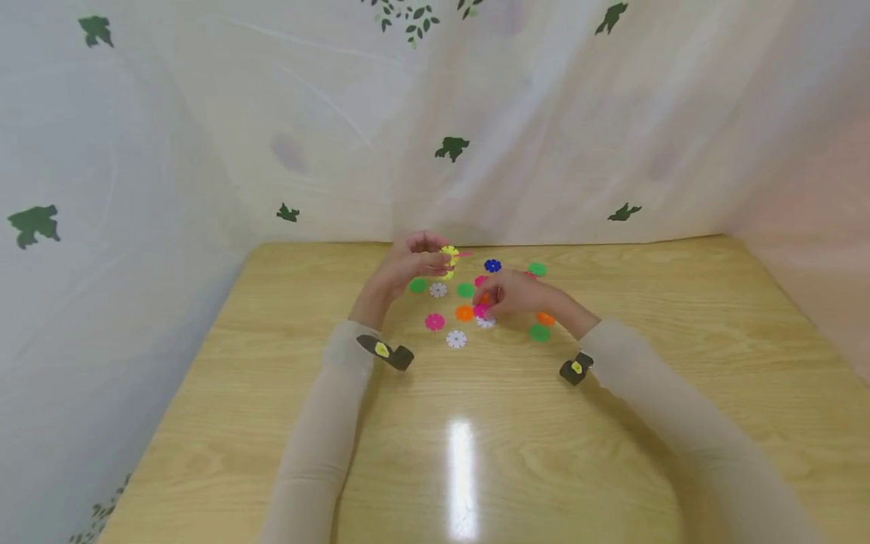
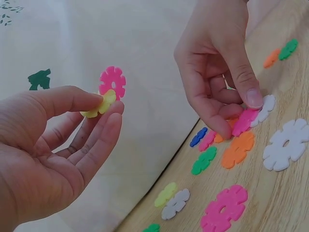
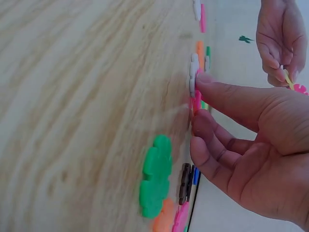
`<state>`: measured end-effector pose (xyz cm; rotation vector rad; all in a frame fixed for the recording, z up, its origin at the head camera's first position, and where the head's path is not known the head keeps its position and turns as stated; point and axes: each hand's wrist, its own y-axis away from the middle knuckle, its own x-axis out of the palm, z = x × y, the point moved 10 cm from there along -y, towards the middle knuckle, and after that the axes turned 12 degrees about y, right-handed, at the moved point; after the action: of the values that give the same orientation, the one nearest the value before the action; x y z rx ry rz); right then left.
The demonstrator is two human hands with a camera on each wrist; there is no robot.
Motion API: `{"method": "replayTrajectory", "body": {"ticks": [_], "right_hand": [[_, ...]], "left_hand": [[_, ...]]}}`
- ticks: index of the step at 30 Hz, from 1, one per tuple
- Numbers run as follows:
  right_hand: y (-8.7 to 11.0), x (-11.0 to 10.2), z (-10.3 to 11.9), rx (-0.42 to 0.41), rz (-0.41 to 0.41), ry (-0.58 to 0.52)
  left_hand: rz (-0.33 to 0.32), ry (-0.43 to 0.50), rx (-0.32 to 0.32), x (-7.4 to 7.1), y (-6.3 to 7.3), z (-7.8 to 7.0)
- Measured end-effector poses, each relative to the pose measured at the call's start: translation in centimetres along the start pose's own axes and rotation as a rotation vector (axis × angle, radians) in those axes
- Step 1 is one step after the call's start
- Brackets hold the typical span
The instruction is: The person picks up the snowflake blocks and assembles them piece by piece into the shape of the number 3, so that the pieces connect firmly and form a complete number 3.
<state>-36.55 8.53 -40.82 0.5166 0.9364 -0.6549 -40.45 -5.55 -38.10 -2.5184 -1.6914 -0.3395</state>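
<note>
My left hand (image 1: 411, 263) is raised over the far part of the table and pinches a yellow notched flower disc (image 2: 105, 102) between thumb and fingers. Joined to that disc, a pink flower disc (image 2: 114, 82) sticks up past the fingertips in the left wrist view. Low at the tabletop, my right hand (image 1: 514, 293) holds another pink flower disc (image 2: 245, 121) between thumb and fingers. A white disc (image 2: 264, 110) lies right beside it, partly covered by the thumb. Whether the held pink disc still touches the table, I cannot tell.
Several loose discs lie around the hands: orange (image 1: 464, 313), pink (image 1: 435, 322), white (image 1: 456, 339), blue (image 1: 492, 266) and green (image 1: 540, 333). Behind the wooden table (image 1: 285, 423) hangs a pale curtain (image 1: 340, 151) with green leaf-like patches.
</note>
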Motion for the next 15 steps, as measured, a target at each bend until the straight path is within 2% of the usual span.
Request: {"method": "replayTrajectory", "body": {"ticks": [9, 15], "right_hand": [[0.0, -0.3, -1.4, 0.101, -0.063, -0.046], [-0.5, -2.1, -2.6, 0.15, -0.165, -0.08]], "left_hand": [[0.001, 0.016, -0.039, 0.0, 0.0, 0.6], [-0.014, 0.049, -0.032, -0.1, 0.1, 0.5]]}}
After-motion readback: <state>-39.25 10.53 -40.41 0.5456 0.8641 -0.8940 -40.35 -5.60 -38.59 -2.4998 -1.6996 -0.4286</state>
